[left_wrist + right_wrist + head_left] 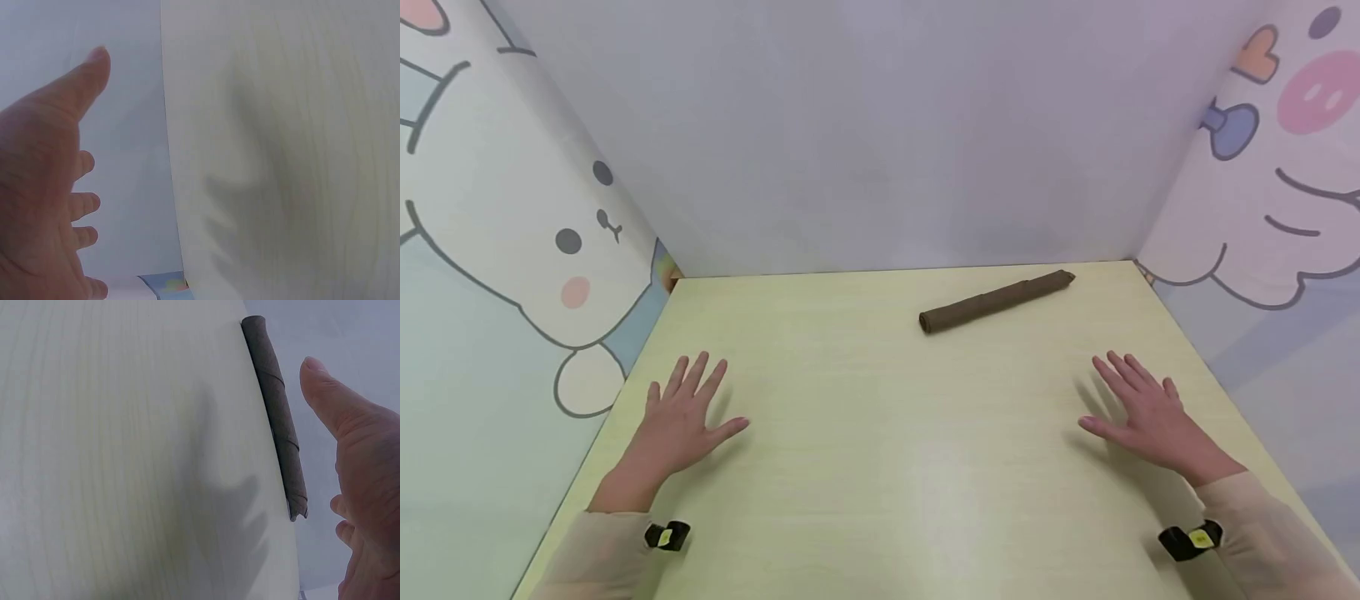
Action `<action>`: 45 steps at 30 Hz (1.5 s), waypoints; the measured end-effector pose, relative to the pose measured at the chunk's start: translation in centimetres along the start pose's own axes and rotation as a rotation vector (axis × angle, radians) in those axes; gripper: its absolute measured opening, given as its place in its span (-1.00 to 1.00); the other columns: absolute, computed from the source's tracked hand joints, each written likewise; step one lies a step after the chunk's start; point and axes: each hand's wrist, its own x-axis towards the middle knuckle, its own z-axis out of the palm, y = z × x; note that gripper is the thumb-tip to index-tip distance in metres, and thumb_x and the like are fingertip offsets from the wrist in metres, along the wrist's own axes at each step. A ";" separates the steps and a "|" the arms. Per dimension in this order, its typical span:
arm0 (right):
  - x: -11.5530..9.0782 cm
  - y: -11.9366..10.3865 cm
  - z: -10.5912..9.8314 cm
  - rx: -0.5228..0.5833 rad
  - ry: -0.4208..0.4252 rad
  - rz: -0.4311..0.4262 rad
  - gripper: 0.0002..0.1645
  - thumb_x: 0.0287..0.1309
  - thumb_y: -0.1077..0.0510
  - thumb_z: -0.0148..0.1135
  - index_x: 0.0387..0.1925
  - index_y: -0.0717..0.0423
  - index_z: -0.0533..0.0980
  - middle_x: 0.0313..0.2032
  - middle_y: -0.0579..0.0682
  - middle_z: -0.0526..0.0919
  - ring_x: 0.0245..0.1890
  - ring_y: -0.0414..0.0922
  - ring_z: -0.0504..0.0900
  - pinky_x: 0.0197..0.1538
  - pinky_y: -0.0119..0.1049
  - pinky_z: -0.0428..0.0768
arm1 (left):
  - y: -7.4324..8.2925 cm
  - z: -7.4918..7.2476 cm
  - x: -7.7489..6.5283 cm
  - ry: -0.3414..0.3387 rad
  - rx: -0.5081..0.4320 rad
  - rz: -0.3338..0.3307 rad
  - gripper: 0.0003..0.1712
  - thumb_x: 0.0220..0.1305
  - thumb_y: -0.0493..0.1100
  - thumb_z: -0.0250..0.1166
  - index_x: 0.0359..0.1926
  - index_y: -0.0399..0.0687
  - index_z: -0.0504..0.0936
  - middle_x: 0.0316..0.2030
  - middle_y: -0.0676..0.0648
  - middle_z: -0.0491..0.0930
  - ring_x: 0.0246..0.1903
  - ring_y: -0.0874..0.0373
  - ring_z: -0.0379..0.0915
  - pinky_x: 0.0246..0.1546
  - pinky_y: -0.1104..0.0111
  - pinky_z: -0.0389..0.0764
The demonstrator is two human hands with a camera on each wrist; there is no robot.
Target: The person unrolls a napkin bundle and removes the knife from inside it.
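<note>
A dark brown rolled-up cloth or sheet, long and thin, lies slantwise near the back of the table, right of the middle. Its left end shows a round rolled opening; the right end is ragged. In the right wrist view the brown roll lies along the table's far edge. My left hand is held over the left side of the table, fingers spread, holding nothing. Over the right side hovers my right hand, palm down with fingers extended and nothing in it. The roll lies beyond and left of this hand.
The pale wooden table ends at a plain light back wall. Side panels with cartoon animals, a left panel and a right panel, flank it. Each sleeve carries a small black strap device at the wrist.
</note>
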 end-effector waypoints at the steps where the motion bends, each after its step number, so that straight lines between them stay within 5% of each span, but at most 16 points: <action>1: 0.0 0.0 0.0 0.001 -0.001 0.002 0.19 0.02 -0.28 0.36 0.52 -0.04 -0.04 0.44 0.26 0.04 0.44 0.23 -0.09 0.10 0.57 -0.16 | 0.1 0.0 0.0 0.003 0.000 0.003 0.13 0.12 0.51 0.13 0.49 -0.10 0.07 0.46 -0.30 -0.06 0.42 -0.31 -0.26 0.11 -0.42 -0.08; 28: 0.6 0.6 -0.3 0.001 -0.034 0.057 0.18 0.04 -0.27 0.34 0.52 -0.02 -0.05 0.42 0.31 0.07 0.42 0.29 -0.05 0.07 0.58 -0.09 | 2.6 0.5 3.1 0.007 -0.010 0.101 0.13 0.09 0.52 0.14 0.50 -0.01 0.07 0.47 -0.23 -0.06 0.44 -0.27 -0.25 0.15 -0.40 -0.07; 45: 3.5 0.3 0.3 0.008 -0.068 0.049 0.12 0.08 -0.32 0.29 0.48 0.11 0.04 0.41 0.32 0.09 0.41 0.30 -0.02 0.07 0.58 -0.06 | 7.0 0.8 7.5 -0.022 0.001 0.237 0.12 0.12 0.56 0.05 0.52 0.04 0.01 0.49 -0.18 -0.10 0.46 -0.21 -0.29 0.18 -0.38 -0.04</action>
